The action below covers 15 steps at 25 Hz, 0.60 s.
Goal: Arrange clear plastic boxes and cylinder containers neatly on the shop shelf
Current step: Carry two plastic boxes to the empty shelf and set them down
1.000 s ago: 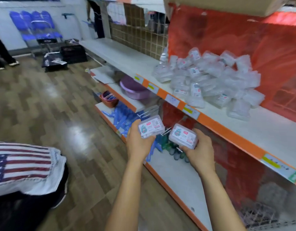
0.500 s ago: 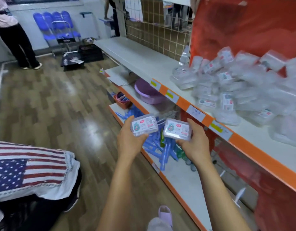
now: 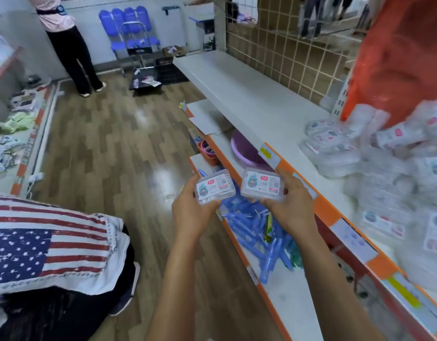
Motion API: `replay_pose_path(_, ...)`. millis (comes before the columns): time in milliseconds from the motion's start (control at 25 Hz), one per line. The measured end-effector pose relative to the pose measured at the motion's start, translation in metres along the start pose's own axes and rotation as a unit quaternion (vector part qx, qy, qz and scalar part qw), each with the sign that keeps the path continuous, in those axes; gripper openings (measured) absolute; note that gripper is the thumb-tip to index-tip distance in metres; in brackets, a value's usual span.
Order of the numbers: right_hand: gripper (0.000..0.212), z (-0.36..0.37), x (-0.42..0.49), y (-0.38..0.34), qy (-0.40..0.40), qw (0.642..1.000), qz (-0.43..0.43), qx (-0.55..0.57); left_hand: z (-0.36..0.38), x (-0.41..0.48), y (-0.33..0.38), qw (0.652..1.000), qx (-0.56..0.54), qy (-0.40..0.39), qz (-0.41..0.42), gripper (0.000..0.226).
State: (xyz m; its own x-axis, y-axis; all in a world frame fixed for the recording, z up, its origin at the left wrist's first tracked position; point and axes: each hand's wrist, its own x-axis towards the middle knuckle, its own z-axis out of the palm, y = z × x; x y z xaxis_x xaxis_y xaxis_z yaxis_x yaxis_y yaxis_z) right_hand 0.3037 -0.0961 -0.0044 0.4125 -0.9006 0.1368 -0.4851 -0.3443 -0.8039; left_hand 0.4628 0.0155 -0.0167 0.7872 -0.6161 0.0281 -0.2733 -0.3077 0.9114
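Your left hand (image 3: 190,212) curls round one clear box (image 3: 215,187); your right hand (image 3: 293,207) grips a second box (image 3: 263,184) just beside it. Both seem light, stiff, slick: hold the short ends. Labels face you, long axes running side to side. Beyond your fingers (image 3: 285,177), right, the shelf (image 3: 237,77) carries a jumbled heap (image 3: 375,166).

1. Left hand (image 3: 190,212) grips a clear labelled box (image 3: 215,187), label up
2. Right hand (image 3: 292,205) grips a second clear box (image 3: 262,185), just beside the first
3. Both held off the orange-edged shelf (image 3: 237,89)
4. Blurred heap of clear boxes (image 3: 375,153) on the shelf at right
5. Blue items (image 3: 259,237) on the lower shelf
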Motion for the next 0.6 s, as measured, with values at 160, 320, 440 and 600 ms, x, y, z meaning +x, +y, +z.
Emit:
replay_pose_path(160,0.077,0.049,0.049,-0.016,-0.028,0.999,-0.014,-0.016,-0.017,0.058,-0.012,1.0,-0.012,0.022,-0.001,0.067)
replay_pose_path(320,0.071,0.097,0.109,-0.049,-0.005,0.999,-0.021,-0.024,-0.04,0.138,-0.014,1.0,0.0,0.022,0.022,0.065)
replay_pose_path(440,0.071,0.131,0.148,-0.074,0.012,1.0,-0.022,-0.012,-0.058,0.195,-0.013,0.999,0.011,0.018,0.042,0.064)
replay_pose_path(600,0.073,0.166,0.193,-0.094,0.03,0.999,-0.008,-0.011,-0.069,0.264,-0.022,0.997,0.051,0.018,0.051,0.063)
